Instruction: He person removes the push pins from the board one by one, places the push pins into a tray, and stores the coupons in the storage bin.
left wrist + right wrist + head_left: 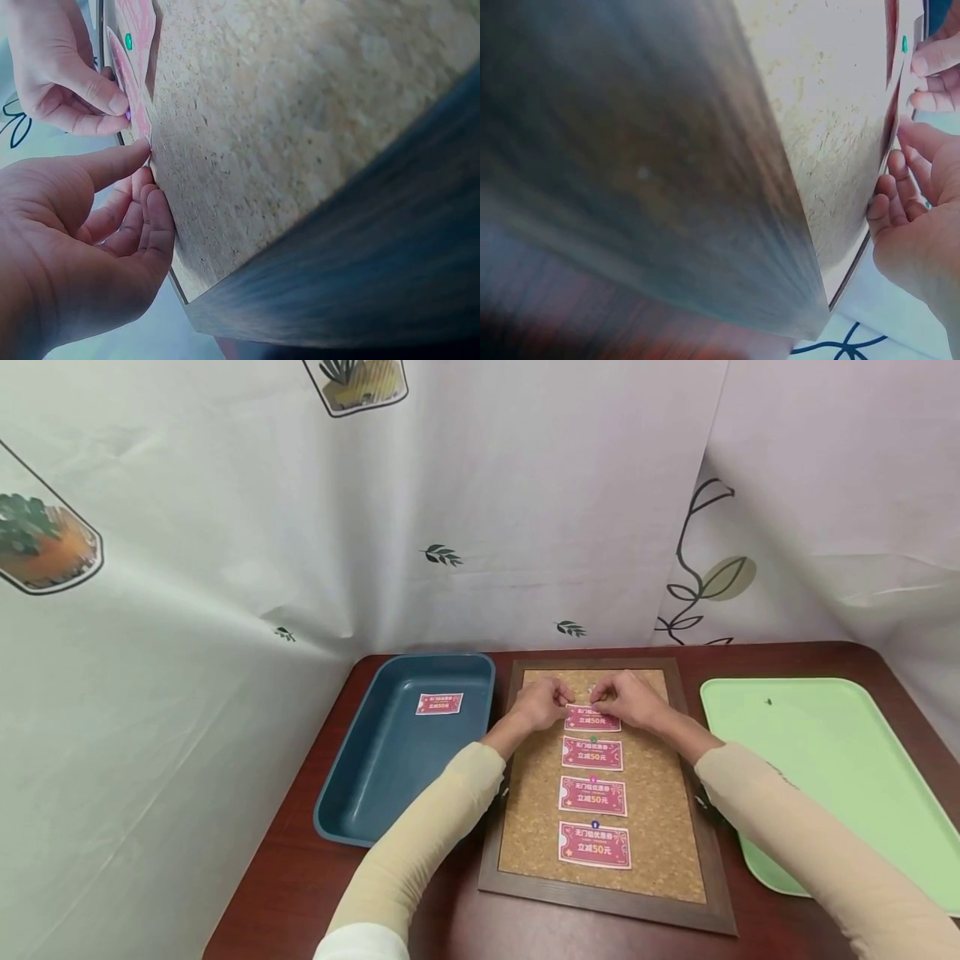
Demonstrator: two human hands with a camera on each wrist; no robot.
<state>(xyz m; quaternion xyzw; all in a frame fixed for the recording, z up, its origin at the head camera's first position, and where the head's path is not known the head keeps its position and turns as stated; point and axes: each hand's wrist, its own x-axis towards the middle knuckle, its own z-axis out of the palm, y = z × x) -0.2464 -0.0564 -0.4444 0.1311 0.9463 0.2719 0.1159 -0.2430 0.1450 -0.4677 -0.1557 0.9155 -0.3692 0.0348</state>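
Observation:
Both hands work at the top pink coupon near the far end of a framed cork board. My left hand pinches the coupon's left edge between thumb and finger. On its upper edge, the fingertips of my right hand pinch a small purple push pin, mostly covered by the fingers. Below hang three more coupons in a column, each with a pin at its top edge: one with a green pin, one with a pink pin, one with a blue pin.
Left of the board stands a deep blue tray with one loose coupon inside. A light green tray lies to the right, with a tiny dark mark on it. Patterned white sheeting hangs behind the reddish-brown table.

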